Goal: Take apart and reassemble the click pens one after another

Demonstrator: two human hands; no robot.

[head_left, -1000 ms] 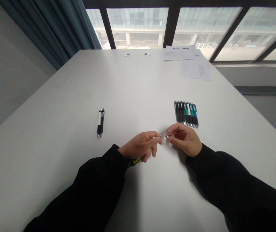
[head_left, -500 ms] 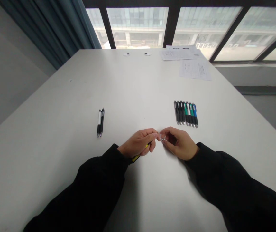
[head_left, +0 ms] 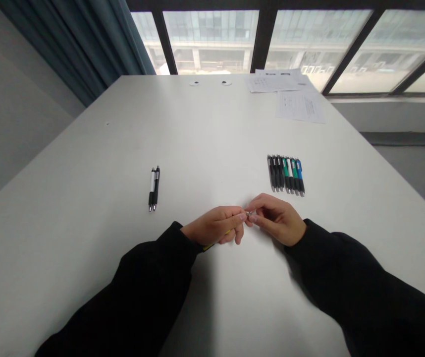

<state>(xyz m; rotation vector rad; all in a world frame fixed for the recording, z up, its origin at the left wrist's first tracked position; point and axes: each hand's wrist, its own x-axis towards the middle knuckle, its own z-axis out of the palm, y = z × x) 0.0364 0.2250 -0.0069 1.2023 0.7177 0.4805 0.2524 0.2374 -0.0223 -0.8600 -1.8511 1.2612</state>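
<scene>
My left hand [head_left: 222,224] is closed around a yellow and black pen [head_left: 208,246], most of which the palm and fingers hide. Its thumb and forefinger meet the fingertips of my right hand [head_left: 275,218]. Between thumb and forefinger, my right hand pinches a small silvery pen tip [head_left: 249,214] at the front end of the pen. Whether the tip is seated on the pen or apart from it I cannot tell. Both hands are just above the white table [head_left: 212,144], near its front middle.
Two pens [head_left: 153,189], one white and one black, lie side by side to the left. A row of several pens [head_left: 286,175] in black, green, white and blue lies to the right. Printed papers [head_left: 301,105] and two small eye-like ovals [head_left: 226,83] are at the far edge.
The fingertips of both hands have come closer together. My left thumb has moved slightly right and down, and less of the yellow pen shows.
</scene>
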